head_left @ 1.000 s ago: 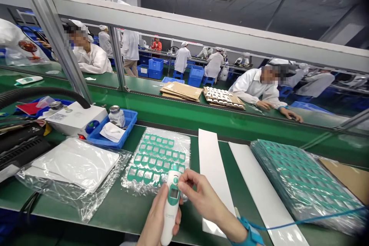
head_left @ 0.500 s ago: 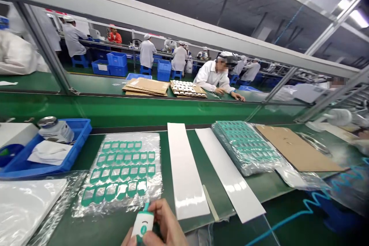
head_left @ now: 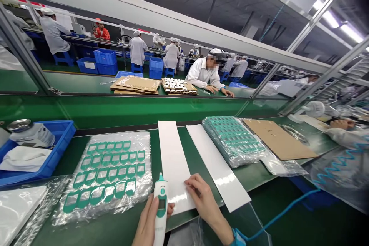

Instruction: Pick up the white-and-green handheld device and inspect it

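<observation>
A white and green ear thermometer is held upright in the left hand, with the fingers wrapped around its lower body. It is the landmark here. It is held just above the near edge of the green counter, at the bottom middle of the view.

Just right of the thermometer, the right hand is laid on the near end of a long white strip. Its fingers are pressed down on the strip and nothing is gripped by them. A blue wrist strap is worn on this wrist, and a curly blue cord is led away from it to the right.

Left of the thermometer, a clear bag of green frames is spread flat. Far left, a blue tray with a small jar and a white cloth is seen. Further right of the thermometer, a second white strip, a wrapped stack of green sheets and a brown cardboard sheet are laid.

What could go wrong: the thermometer is held in one hand only, close to the counter edge, so it could be dropped if the grip slips. The near end of the white strip hangs over the edge a little, so it could be pushed off or bent by the pressing hand. The blue cord could be caught on the wrapped stack.

No brand or writing can be read. Only a small dark screen is seen on the thermometer, and the jar's label is too blurred.
</observation>
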Available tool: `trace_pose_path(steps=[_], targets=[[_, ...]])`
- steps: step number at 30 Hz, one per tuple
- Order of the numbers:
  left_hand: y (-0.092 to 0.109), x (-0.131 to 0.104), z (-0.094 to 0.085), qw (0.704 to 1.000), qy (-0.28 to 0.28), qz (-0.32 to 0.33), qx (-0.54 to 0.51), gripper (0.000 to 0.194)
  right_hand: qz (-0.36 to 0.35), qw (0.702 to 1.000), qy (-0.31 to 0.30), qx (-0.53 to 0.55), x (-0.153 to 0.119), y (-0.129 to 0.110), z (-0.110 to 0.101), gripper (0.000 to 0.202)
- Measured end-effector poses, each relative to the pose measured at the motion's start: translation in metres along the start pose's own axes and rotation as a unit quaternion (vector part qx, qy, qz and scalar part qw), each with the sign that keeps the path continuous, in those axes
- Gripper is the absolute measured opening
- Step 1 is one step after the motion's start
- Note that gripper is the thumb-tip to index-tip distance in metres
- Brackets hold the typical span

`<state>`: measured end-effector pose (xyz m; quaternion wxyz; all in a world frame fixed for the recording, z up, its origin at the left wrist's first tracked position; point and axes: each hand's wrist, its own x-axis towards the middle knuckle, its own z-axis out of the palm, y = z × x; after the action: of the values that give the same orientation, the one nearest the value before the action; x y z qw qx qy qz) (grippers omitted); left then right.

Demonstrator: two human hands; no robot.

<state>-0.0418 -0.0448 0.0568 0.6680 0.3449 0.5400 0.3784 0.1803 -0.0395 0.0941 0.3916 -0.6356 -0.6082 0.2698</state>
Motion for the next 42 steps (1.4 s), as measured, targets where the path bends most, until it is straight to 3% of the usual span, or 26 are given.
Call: trace_pose_path(steps=[3,9,20,27,32,39,42], targets=[[0.015,0.016,0.011,0.997,-0.015,-0.079,0.014,0.062,-0.010,1.000,-0.006,-0.013,0.000,0.005,0.004,0.021],[0.017,0.020,0.008,0.993,-0.057,-0.103,0.029,0.056,-0.011,1.000,-0.017,-0.020,0.002,0.004,0.007,0.019],[0.008,0.023,0.005,0.993,-0.075,-0.080,0.041,0.058,-0.010,0.992,-0.073,-0.101,0.013,-0.006,0.002,0.015],[0.004,0.020,0.008,0.994,-0.083,-0.055,0.031,0.064,-0.051,0.979,-0.060,-0.186,-0.002,-0.005,0.018,0.018],[0.008,0.019,0.012,0.994,-0.060,-0.086,0.011,0.071,-0.023,0.988,-0.045,-0.145,-0.006,-0.002,0.026,0.018],[0.028,0.010,0.022,0.990,-0.007,-0.130,-0.054,0.062,0.055,0.997,-0.046,0.017,0.002,-0.016,0.006,0.025],[0.035,0.004,0.029,0.979,-0.043,-0.121,-0.157,0.054,0.090,0.988,-0.062,0.105,0.002,-0.030,0.006,0.030]])
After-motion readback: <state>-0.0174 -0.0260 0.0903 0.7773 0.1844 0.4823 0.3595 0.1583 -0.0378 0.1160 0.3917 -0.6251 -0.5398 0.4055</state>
